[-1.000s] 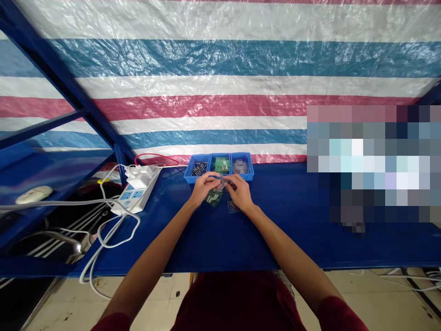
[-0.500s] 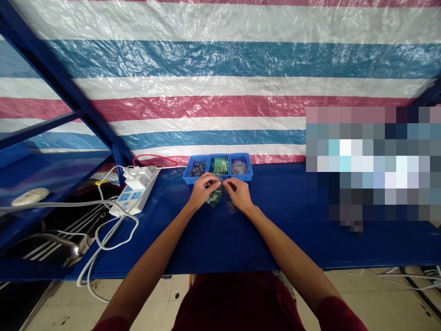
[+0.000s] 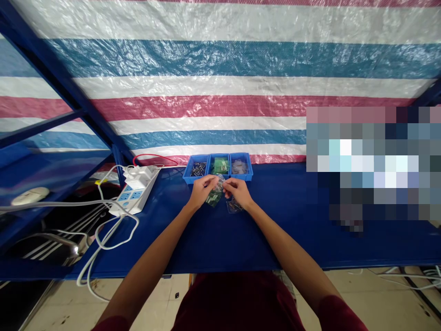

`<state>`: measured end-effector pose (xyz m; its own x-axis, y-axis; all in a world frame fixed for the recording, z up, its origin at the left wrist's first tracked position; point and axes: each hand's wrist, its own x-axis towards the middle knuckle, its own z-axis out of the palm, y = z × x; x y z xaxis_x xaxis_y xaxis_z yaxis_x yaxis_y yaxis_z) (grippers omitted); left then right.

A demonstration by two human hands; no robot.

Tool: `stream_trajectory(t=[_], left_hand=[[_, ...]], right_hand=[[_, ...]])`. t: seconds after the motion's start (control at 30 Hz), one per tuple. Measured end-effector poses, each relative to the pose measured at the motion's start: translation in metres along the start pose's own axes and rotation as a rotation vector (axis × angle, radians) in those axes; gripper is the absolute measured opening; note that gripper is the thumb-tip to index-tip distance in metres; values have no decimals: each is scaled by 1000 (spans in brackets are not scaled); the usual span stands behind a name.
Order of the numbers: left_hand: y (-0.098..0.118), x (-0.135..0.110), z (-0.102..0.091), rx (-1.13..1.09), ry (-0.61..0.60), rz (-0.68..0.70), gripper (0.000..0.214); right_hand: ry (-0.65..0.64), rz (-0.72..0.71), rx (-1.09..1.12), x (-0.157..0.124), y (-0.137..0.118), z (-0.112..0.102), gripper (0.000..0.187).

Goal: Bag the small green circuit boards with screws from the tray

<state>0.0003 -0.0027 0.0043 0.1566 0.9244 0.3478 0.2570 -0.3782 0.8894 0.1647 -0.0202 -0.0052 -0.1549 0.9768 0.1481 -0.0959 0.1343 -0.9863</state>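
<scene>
My left hand (image 3: 200,191) and my right hand (image 3: 239,191) meet over the blue table (image 3: 220,234), both pinching a small clear plastic bag (image 3: 219,182) between them. A green circuit board piece (image 3: 214,198) lies just under my left fingers. A second small clear bag with dark parts (image 3: 233,207) rests on the table by my right wrist. Behind the hands stands a blue three-compartment tray (image 3: 219,167) holding dark metal pins, green boards and clear bags.
A white power strip (image 3: 135,193) with plugs and looping white cables (image 3: 103,230) lies at the left. A red wire (image 3: 155,157) runs behind it. A striped tarp (image 3: 220,82) forms the back wall. A blurred area covers the right side.
My hands have drawn slightly closer to the tray and lifted the small bag between them; the bag by my right wrist is more exposed.
</scene>
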Motion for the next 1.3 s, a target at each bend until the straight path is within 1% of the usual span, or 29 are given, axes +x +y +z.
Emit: stream_trajectory(t=[0.07,0.13,0.2,0.27,0.3,0.37,0.4,0.43,0.47,0.5,0.53,0.57,0.6,0.67,0.73,0.77,0.87,0.93,1.0,1.13,1.23,1.27,1.3], left_hand=[[2,1,-2,68,92,14,36],[1,2,-4,137,168,23,37],[-2,4,-8,212,193,21,35],[-6,6,-12,318,190,17,33],[-8,7,-13,377,184,22,31],[-9,8,-16,480,155,52,29],[-10,8,-17,516,128,77,28],[-9,8,-18,540,94,105,27],[-9,8,-18,555,58,133,27],[-8,7,-18,567,23,157,26],[-8,7,-17,576,-11,178,26],[-7,7,-17,583,-48,193,26],[-6,6,-17,588,-95,202,27],[-6,6,-19,589,-205,206,27],[-6,7,-22,574,-317,190,29],[-6,7,-24,566,-364,176,30],[-8,10,-29,562,-483,138,36],[-10,11,-32,582,-548,132,39],[-12,11,-32,609,-592,138,39],[-13,10,-29,671,-613,148,34],[-13,9,-26,680,-602,153,32],[-13,9,-26,678,-596,154,32],[-13,9,-25,676,-590,156,32]], right_hand=[[40,59,129,3,0,-2,30],[148,77,229,7,1,-6,29],[269,67,309,9,1,-11,28],[313,40,338,11,0,-15,36],[330,22,313,11,0,-17,42],[357,-8,158,11,-3,-21,49],[360,-18,28,11,-5,-23,48],[352,-21,-132,10,-8,-26,42],[314,-28,-309,9,-10,-29,33],[247,-36,-487,7,-13,-33,23],[146,-32,-641,5,-16,-38,16],[26,-9,-753,3,-19,-42,17],[-86,33,-822,0,-21,-47,24],[-276,152,-873,-4,-24,-55,43],[-347,260,-934,-8,-24,-57,54],[-348,276,-990,-8,-23,-56,56],[-253,201,-1172,-8,-19,-44,53],[-152,181,-1207,-6,-14,-33,48],[-106,146,-1204,-4,-7,-22,43],[-31,109,-1124,-1,3,-11,40],[41,62,-1084,1,5,-12,22],[70,46,-1095,1,5,-13,17],[96,37,-1115,2,6,-14,17]])
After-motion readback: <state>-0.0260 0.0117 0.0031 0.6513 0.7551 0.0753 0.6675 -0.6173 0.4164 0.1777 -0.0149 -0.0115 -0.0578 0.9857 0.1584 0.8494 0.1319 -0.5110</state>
